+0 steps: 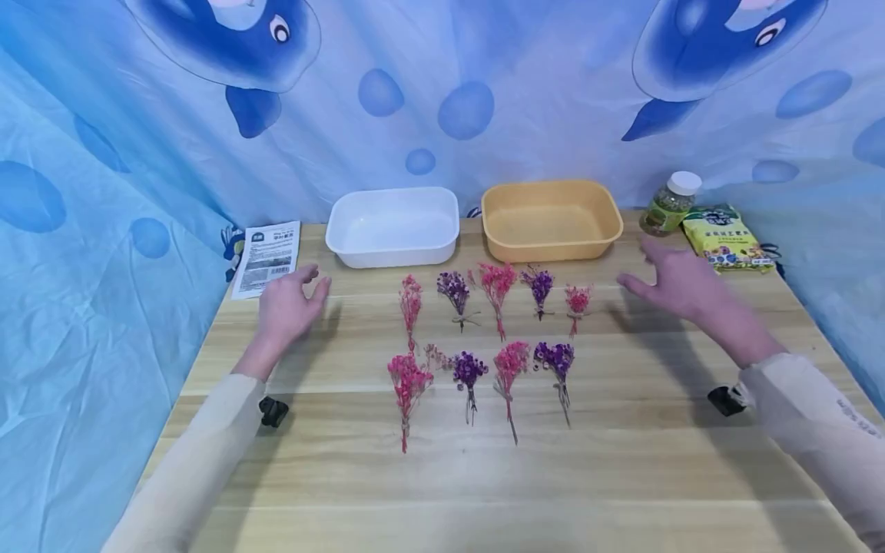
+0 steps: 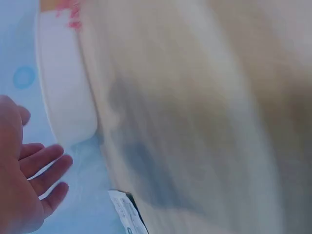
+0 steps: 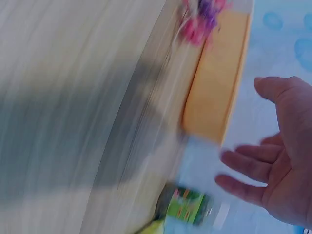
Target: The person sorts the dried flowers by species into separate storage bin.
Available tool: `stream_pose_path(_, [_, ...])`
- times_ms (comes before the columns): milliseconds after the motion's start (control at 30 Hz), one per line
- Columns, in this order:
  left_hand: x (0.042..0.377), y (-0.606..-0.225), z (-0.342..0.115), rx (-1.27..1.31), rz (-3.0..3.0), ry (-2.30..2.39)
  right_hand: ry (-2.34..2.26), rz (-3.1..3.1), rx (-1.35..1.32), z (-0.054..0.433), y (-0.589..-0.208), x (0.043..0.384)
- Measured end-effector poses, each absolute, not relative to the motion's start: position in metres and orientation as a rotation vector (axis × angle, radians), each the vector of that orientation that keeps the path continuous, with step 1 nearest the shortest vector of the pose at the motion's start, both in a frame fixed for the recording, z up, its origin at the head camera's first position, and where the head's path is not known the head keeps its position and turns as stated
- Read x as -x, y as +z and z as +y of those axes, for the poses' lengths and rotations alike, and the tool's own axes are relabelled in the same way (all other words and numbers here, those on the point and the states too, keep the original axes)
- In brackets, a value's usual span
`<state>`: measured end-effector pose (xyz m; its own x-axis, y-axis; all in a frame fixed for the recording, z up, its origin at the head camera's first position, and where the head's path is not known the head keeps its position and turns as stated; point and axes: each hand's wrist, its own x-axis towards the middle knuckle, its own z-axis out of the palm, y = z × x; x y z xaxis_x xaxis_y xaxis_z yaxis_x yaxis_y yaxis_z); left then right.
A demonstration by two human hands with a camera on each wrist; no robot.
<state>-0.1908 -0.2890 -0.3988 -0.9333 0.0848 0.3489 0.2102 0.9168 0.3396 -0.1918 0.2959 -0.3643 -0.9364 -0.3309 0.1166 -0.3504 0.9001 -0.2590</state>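
My left hand [image 1: 289, 306] hovers over the table's left side, fingers loosely bent and holding nothing, between a printed paper sheet [image 1: 268, 257] and a white basin [image 1: 392, 228]. On the other side my right hand [image 1: 681, 284] is raised with relaxed fingers, nothing in it, near the yellow basin [image 1: 553, 223]. Two rows of small dried flower bunches lie between the hands. Pink ones, such as the bunch [image 1: 408, 380] at front left, alternate with purple ones, such as the bunch [image 1: 555, 359] at front right. In both wrist views the fingers are spread apart.
A clear jar with a white lid [image 1: 669, 203] stands at the back right beside a yellow packet [image 1: 727, 238]. Behind the wooden table [image 1: 470, 491] hangs a blue curtain [image 1: 539, 92] printed with cartoon sea animals.
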Motion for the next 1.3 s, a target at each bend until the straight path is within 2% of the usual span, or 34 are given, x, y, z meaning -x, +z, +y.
stream_pose_path(267, [0.232,-0.393,-0.293,0.146,-2.758,-0.929,0.984,-2.884,-0.815,0.234,-0.366,0.179])
stream_pose_path(533, [0.271,-0.389,-0.294,0.155,-2.912,-1.033,1.18,-2.87,-1.035,0.144,-0.357,0.182])
stream_pose_path(867, [0.283,-0.393,-0.295,0.285,-2.917,-1.113,1.383,-3.016,-0.967,0.065,-0.354,0.189])
stream_pose_path(1300, [0.297,-0.394,-0.298,0.226,-3.037,-0.975,1.416,-3.096,-0.859,0.016,-0.377,0.193])
